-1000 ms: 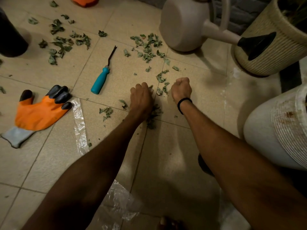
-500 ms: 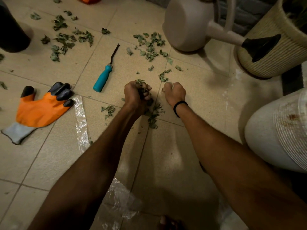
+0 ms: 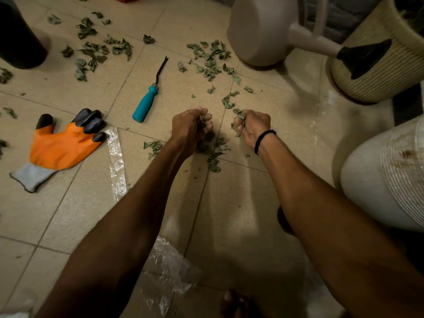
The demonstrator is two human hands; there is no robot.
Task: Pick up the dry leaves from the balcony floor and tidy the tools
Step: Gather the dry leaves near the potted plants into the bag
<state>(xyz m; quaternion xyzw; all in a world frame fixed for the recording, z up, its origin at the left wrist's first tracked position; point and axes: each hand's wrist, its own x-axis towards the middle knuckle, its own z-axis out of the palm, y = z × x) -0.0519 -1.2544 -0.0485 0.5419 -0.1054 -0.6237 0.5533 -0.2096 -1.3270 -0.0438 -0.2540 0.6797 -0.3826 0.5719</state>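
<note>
Beige tile floor (image 3: 241, 214) carries everything; around its edge stand a white pot (image 3: 371, 180) at right, a pale watering can (image 3: 259, 31) and a woven planter (image 3: 378, 72) at the top, and a black pot (image 3: 18, 42) at top left; crumpled clear plastic (image 3: 169, 271) lies close to the person, with a strip of it running up beside the orange glove (image 3: 62, 145), which lies flat on the tile; dry leaves (image 3: 212, 152) are in three main patches: one small heap between the wrists, one scatter just in front of the watering can, one at upper left near the black pot, plus strays; left hand (image 3: 188, 129) has its fingers curled tight round a dark clump of leaves; right hand (image 3: 252, 127), black wristband (image 3: 263, 141) on its wrist, is fisted the same way with leaf edges poking out between the fingers; both fists sit just apart, over the near heap; teal-handled weeder (image 3: 146, 104) lies untouched between glove and leaves; step in hand reads as leaf pickup, early: two handfuls taken, most of the floor not yet cleared, tools not started; next move likely calls for carrying both fists back to the plastic and letting go over it; whether that is a bag with an open mouth can't be told; dry leaves crumble, so a tighter squeeze risks shedding bits.
</note>
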